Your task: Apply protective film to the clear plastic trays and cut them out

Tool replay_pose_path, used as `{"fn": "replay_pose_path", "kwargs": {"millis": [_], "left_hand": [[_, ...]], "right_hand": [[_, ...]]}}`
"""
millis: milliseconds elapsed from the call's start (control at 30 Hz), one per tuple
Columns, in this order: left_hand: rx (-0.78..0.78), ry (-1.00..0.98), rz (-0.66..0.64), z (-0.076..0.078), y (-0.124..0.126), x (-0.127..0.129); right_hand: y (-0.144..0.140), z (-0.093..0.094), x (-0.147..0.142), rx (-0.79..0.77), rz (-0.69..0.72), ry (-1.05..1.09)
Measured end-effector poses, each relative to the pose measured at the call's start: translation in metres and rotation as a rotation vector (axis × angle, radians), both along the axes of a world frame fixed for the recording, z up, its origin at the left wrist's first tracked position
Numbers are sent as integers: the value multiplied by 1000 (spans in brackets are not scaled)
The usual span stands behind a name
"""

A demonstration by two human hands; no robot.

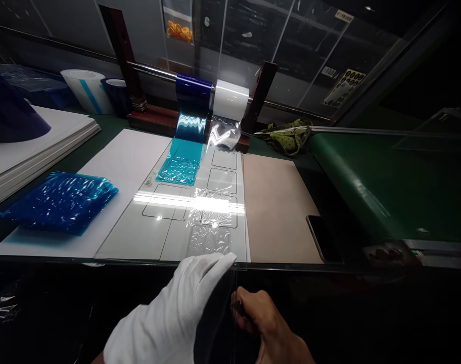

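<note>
My left hand (177, 298), in a white glove, is at the front edge of the table with its fingers pressed together. It grips what looks like a thin clear sheet (234, 283), whose faint edge runs down between my hands; most of it is lost against the dark. Just right of that edge, my bare right hand (263, 316) is closed around a small dark tool (238, 306), its kind unclear. Beyond my left hand, clear film (210, 237) lies wrinkled on a glass-like board (139, 237) with outlined rectangles. Teal film (181, 162) lies farther up the board.
A blue film roll (193, 88) and a clear film roll (231, 96) hang on a bar at the back. Blue film pieces (63, 202) are stacked at left. Brown board (279, 202) and a phone (321, 237) lie right, beside a green conveyor belt (397, 187).
</note>
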State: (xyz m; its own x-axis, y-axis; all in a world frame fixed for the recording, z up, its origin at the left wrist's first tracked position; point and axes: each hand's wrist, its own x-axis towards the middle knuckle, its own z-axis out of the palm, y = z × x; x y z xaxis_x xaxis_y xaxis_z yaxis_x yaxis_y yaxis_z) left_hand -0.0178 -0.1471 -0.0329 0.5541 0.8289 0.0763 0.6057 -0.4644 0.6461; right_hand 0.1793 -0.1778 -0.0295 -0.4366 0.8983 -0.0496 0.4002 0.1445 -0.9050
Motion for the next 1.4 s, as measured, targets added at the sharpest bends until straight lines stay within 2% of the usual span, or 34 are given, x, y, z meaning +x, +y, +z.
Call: {"fn": "replay_pose_path", "kwargs": {"millis": [100, 267, 400, 533, 633, 733, 800, 867, 900, 933, 1000, 1067, 1133, 1200, 1333, 1400], "left_hand": [[7, -6, -77, 7, 2, 4], [-27, -59, -188, 12, 10, 14], [-35, -103, -236, 8, 16, 18], [-18, -80, -247, 7, 19, 21], [33, -99, -205, 8, 17, 25], [66, -113, -27, 9, 12, 23], [-79, -223, 78, 6, 8, 18], [-379, -484, 96, 3, 7, 10], [-525, -612, 75, 1, 7, 6], [-634, -701, 43, -2, 9, 4], [-819, -869, -38, -6, 12, 3], [-1069, -1168, -103, -10, 16, 8], [-1353, -1533, -148, -14, 20, 17], [-1502, -1737, -161, -18, 23, 25], [-1573, -1836, -178, -24, 28, 36], [-1565, -1832, -197, -25, 31, 38]], "right_hand": [[-4, -13, 9, 35, -28, -41], [-4, -33, 16, 103, -34, 60], [-1, -37, 12, 171, -38, 131], [-7, -35, 9, 157, -78, 138], [-12, -31, 22, 283, -193, 19], [4, -29, 53, 375, -346, -87], [31, -33, 81, 382, -450, -208], [64, -43, 109, 372, -506, -512], [80, -49, 120, 362, -517, -664], [95, -56, 130, 356, -517, -715], [115, -68, 141, 362, -502, -772], [121, -71, 140, 394, -490, -774], [114, -62, 128, 457, -467, -768], [98, -41, 107, 547, -396, -735], [67, 6, 53, 724, -97, -620], [62, 17, 32, 789, 59, -568]]}}
